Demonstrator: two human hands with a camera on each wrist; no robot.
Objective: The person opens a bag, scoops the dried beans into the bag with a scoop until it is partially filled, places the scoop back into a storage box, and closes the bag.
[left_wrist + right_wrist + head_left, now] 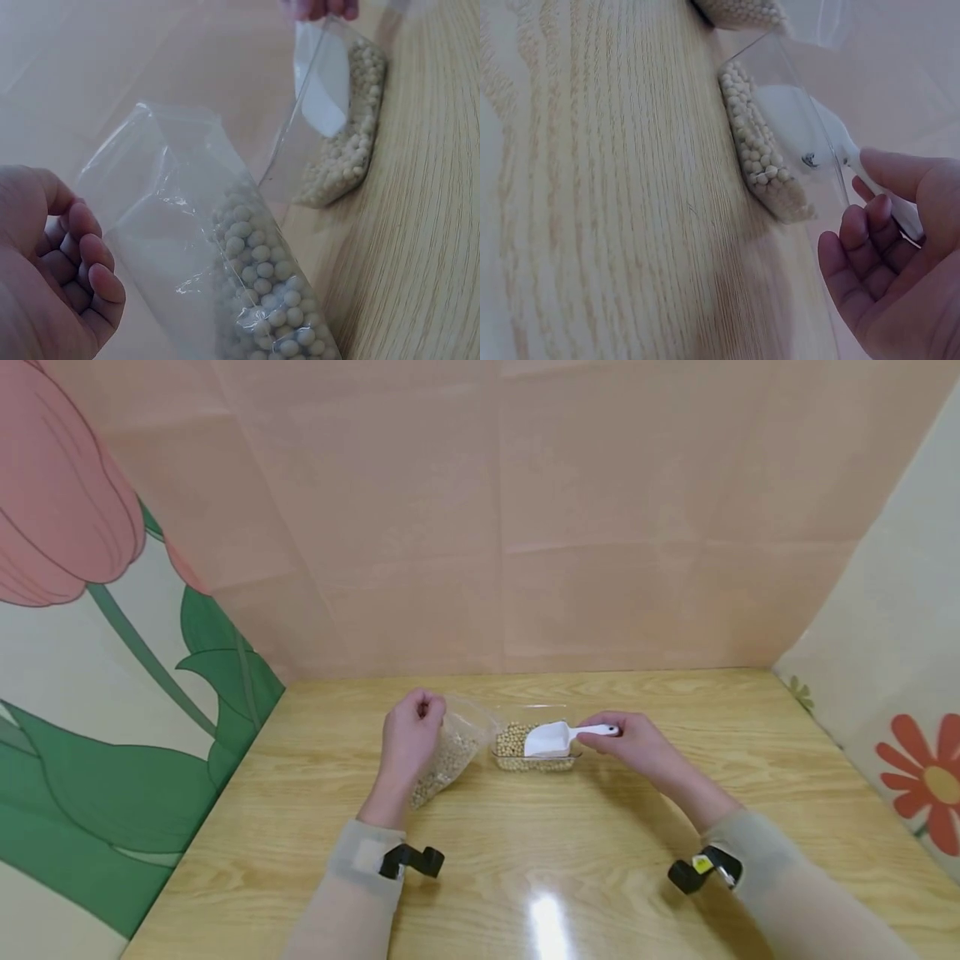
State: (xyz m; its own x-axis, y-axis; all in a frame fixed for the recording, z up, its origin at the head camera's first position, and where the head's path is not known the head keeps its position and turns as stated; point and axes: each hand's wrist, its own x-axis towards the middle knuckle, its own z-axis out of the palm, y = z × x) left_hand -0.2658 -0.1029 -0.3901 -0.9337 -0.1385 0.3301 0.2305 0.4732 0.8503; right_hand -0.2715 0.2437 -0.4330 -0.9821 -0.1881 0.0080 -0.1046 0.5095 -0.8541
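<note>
My left hand pinches the top edge of a clear plastic bag partly filled with round, pale beans. The bag's mouth gapes toward a clear box on its right. More beans cover the bottom of the box. From the right side, my right hand grips the handle of a white scoop. The scoop's blade is inside the box, low against the beans; whether it holds any is hard to see. In the right wrist view, the thumb lies along the handle.
Everything stands on a wood-grain table. A pink cloth backdrop rises behind it, with flower-printed panels at the left and right. Each wrist carries a black camera mount.
</note>
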